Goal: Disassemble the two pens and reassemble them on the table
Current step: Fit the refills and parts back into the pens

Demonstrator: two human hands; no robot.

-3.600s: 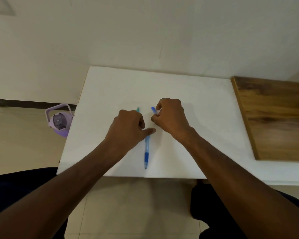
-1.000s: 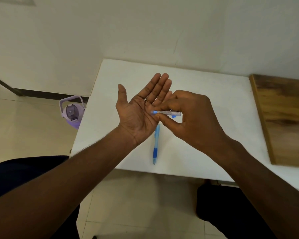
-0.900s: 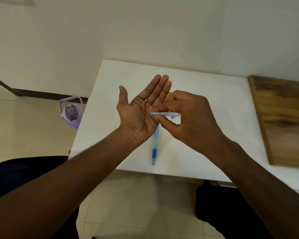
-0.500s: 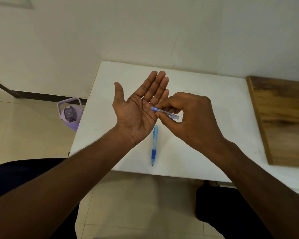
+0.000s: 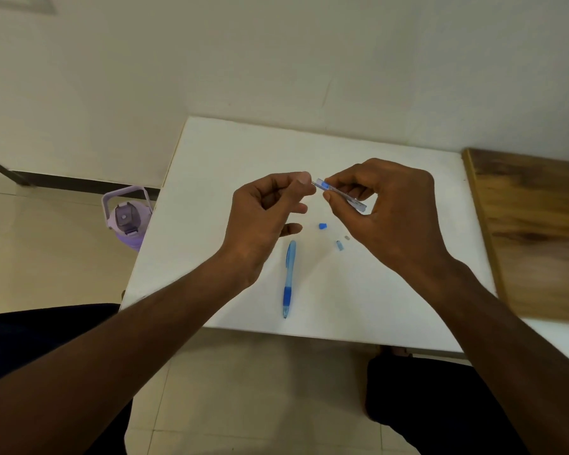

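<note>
Above the white table (image 5: 391,300) my right hand (image 5: 388,211) pinches a clear pen barrel (image 5: 340,195) with a blue band, held slanted. My left hand (image 5: 263,218) pinches the thin part that sticks out of the barrel's left end between thumb and forefinger. A whole blue pen (image 5: 289,277) lies on the table below my hands, tip toward me. Three small loose pen parts lie near it: a blue cap piece (image 5: 323,226), a pale blue piece (image 5: 339,245) and a tiny grey piece (image 5: 347,238).
A wooden board (image 5: 539,231) lies along the table's right side. A purple water bottle (image 5: 127,218) stands on the floor left of the table. A wall runs behind the table. My knees are under the near edge.
My left hand turned from a flat, open palm to a pinch at the barrel's end. Small pen parts now lie on the table. My right hand still holds the barrel.
</note>
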